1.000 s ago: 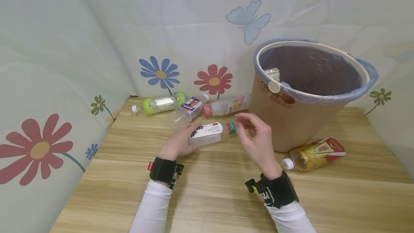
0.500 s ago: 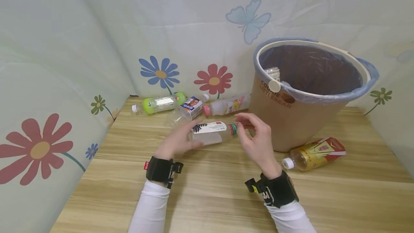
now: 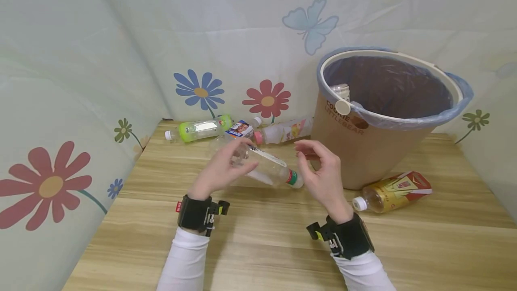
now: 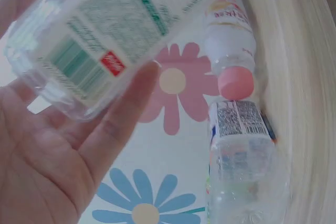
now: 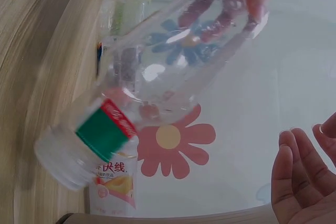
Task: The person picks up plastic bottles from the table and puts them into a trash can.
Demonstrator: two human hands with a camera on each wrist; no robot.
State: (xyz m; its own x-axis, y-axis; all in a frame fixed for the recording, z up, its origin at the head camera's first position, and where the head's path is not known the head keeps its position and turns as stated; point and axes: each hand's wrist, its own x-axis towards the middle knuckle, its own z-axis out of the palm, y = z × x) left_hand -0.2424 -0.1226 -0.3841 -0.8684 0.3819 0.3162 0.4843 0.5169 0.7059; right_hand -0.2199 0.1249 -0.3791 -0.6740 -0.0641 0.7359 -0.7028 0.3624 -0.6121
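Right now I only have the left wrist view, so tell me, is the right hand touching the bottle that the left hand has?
Observer: No. The right wrist view shows a gap between the right hand and the bottle.
Operator: The top edge cuts off that bottle's neck for me. Any marking there?
Observer: Yes, a green and red band sits around the neck.
Operator: And is there another bottle farther right, past the right hand?
Observer: There is. In the head view, a yellow-labelled bottle lies on its side near the base of the bin.
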